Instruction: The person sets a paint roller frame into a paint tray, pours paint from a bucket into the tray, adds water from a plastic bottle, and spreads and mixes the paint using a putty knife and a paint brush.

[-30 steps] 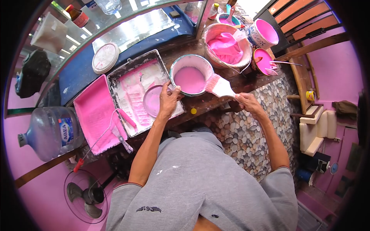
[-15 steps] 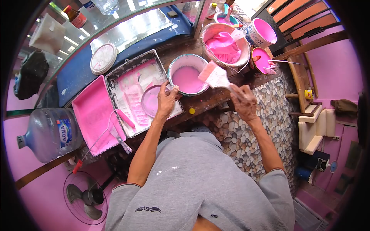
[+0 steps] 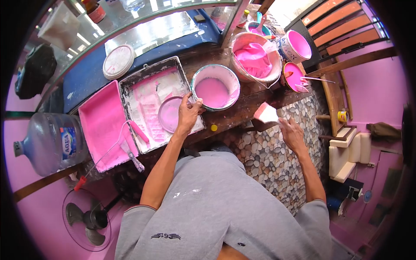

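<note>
My right hand [image 3: 293, 134] is wrapped round the handle of a wide paintbrush [image 3: 267, 114], held above the pebble-patterned floor. Its white bristles point left and have pink paint at the tip. My left hand [image 3: 188, 113] grips the near left edge of a round paint bucket [image 3: 215, 69], thumb and fingers against its side. Pink paint [image 3: 212, 92] lies in the bottom of that bucket. Just left of my left hand, a round lid [image 3: 170, 114] with a pink inside rests on a black-rimmed paint tray [image 3: 151, 82].
A pink tray [image 3: 100, 108] with a roller frame [image 3: 110, 149] on it lies at the left, near a large water bottle [image 3: 52, 145]. Behind the bucket stand a pail with pink cloth [image 3: 253, 60] and a tin of pink paint [image 3: 294, 73]. A fan [image 3: 89, 219] stands lower left.
My right hand has carried the paintbrush right and down, away from the bucket's rim and out over the floor. My left hand has stayed at the bucket. The view has shifted slightly.
</note>
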`<state>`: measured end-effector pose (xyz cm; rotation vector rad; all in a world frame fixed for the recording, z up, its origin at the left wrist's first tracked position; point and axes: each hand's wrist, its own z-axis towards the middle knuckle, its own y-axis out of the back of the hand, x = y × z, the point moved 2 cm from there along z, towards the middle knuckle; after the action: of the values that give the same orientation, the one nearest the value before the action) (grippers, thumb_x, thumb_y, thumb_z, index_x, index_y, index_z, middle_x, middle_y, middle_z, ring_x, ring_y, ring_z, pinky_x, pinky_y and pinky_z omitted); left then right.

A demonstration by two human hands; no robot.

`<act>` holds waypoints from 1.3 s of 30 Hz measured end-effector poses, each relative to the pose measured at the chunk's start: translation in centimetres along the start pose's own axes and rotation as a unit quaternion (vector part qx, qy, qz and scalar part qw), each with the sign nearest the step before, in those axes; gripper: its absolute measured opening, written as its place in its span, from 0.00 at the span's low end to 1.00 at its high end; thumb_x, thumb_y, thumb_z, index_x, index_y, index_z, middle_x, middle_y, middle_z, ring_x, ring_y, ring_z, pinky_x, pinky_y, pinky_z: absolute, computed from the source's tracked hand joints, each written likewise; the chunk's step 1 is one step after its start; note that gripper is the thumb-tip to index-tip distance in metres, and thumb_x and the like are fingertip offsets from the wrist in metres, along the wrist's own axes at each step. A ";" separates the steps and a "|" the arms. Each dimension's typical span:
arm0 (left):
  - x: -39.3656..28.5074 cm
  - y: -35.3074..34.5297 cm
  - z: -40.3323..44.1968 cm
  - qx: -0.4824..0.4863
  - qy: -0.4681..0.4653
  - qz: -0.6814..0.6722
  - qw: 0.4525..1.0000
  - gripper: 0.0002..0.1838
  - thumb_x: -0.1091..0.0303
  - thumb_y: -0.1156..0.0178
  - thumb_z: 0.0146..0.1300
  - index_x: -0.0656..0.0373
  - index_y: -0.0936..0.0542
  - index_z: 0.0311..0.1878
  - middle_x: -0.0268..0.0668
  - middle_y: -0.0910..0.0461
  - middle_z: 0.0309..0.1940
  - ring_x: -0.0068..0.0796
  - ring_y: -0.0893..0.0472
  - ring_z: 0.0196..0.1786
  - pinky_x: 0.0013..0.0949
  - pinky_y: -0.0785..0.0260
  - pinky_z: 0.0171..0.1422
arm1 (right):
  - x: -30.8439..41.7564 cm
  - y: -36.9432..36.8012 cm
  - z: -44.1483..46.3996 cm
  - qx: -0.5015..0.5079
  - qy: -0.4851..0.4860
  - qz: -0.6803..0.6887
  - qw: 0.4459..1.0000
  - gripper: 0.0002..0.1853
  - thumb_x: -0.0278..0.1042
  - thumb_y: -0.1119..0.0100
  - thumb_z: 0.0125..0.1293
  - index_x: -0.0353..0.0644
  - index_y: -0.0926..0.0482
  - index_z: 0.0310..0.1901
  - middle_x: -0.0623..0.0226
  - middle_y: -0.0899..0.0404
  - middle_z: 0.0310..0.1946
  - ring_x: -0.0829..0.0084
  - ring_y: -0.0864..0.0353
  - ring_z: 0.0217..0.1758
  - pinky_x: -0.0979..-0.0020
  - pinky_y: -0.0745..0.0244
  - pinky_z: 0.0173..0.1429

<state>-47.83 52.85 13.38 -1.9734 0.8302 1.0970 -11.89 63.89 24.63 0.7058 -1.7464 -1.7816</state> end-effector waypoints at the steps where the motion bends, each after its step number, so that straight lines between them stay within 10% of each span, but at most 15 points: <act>1: 0.2 0.1 -0.2 0.008 -0.002 -0.003 1.000 0.32 0.63 0.39 0.65 0.58 0.40 0.68 0.44 0.19 0.40 0.28 0.17 0.36 0.30 0.23 0.42 | 0.0 0.1 -0.5 -0.035 -0.038 0.025 0.998 0.12 0.36 0.50 0.70 0.46 0.22 0.50 0.61 0.27 0.30 0.65 0.21 0.30 0.64 0.27 0.33; 8: -1.0 -0.3 -0.7 0.003 -0.004 0.020 1.000 0.30 0.64 0.40 0.66 0.63 0.39 0.66 0.40 0.19 0.35 0.27 0.17 0.34 0.30 0.23 0.41 | 4.8 -1.5 4.4 0.052 -0.212 0.560 0.799 0.16 0.43 0.50 0.73 0.36 0.20 0.42 0.79 0.33 0.19 0.87 0.36 0.22 0.78 0.41 0.25; 16: -0.2 0.0 -0.2 0.015 0.001 0.021 1.000 0.32 0.62 0.40 0.66 0.59 0.41 0.68 0.44 0.20 0.41 0.29 0.17 0.37 0.31 0.24 0.43 | 5.8 -4.2 6.1 0.132 -0.222 0.601 0.756 0.16 0.44 0.47 0.70 0.38 0.19 0.37 0.80 0.34 0.19 0.87 0.40 0.22 0.80 0.46 0.26; 20: -0.8 -0.1 -0.2 0.009 0.003 0.031 0.999 0.32 0.62 0.40 0.66 0.59 0.41 0.68 0.44 0.19 0.40 0.29 0.17 0.37 0.31 0.23 0.43 | 3.6 -1.8 5.8 0.192 -0.244 0.558 0.770 0.18 0.46 0.46 0.69 0.37 0.19 0.35 0.79 0.33 0.18 0.86 0.38 0.23 0.79 0.44 0.26; 24: -0.5 0.0 -0.4 -0.001 0.004 0.016 1.000 0.30 0.63 0.40 0.66 0.61 0.40 0.67 0.42 0.19 0.37 0.28 0.17 0.35 0.30 0.23 0.41 | -2.9 -4.4 1.5 0.023 -0.206 0.237 0.949 0.18 0.42 0.49 0.69 0.33 0.21 0.31 0.66 0.26 0.17 0.75 0.27 0.21 0.71 0.34 0.27; 29: -0.4 -0.2 -0.3 0.003 -0.009 -0.017 1.000 0.30 0.64 0.39 0.65 0.63 0.38 0.66 0.39 0.19 0.34 0.27 0.17 0.33 0.29 0.24 0.38 | 1.5 -0.7 2.0 -0.108 -0.151 0.252 0.950 0.15 0.32 0.47 0.68 0.40 0.24 0.54 0.55 0.21 0.34 0.60 0.20 0.34 0.64 0.27 0.41; 39: 0.1 0.2 -0.1 0.009 -0.016 0.017 1.000 0.33 0.62 0.39 0.65 0.63 0.41 0.68 0.41 0.20 0.35 0.25 0.19 0.33 0.28 0.25 0.37 | 7.2 -0.2 5.0 -0.127 0.069 0.103 0.984 0.18 0.30 0.42 0.62 0.56 0.22 0.54 0.64 0.29 0.30 0.62 0.25 0.34 0.62 0.29 0.34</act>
<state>-47.87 52.68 13.23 -1.9281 0.8563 1.1334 -20.60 62.43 24.59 0.5092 -1.4133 -1.7286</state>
